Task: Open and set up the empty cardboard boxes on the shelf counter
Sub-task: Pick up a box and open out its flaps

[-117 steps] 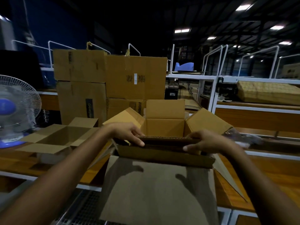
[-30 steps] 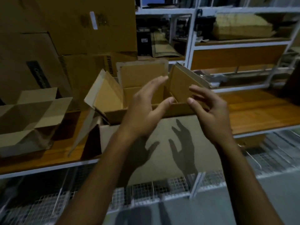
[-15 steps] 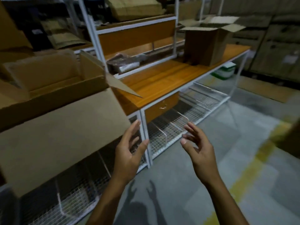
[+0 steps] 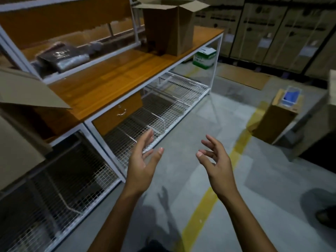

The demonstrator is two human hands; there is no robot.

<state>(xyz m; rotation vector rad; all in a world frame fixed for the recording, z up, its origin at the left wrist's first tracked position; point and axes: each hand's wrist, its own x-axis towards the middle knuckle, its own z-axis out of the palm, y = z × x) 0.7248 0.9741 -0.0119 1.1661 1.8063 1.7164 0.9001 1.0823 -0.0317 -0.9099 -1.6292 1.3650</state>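
Both grips are spread and empty: left hand (image 4: 143, 160) and right hand (image 4: 214, 160) hover mid-frame between boxes; next, likely reaching another box (image 4: 169, 28), upper centre on the tabletop (image 4: 109, 82).

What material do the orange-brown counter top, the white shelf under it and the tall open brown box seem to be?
The orange-brown counter top looks like wood or wood laminate with a glossy finish: plank lines and light reflections show. The white shelf under it seems to be coated metal wire, as a fine grid is visible. The tall open brown box appears to be matte cardboard, with folded flaps.
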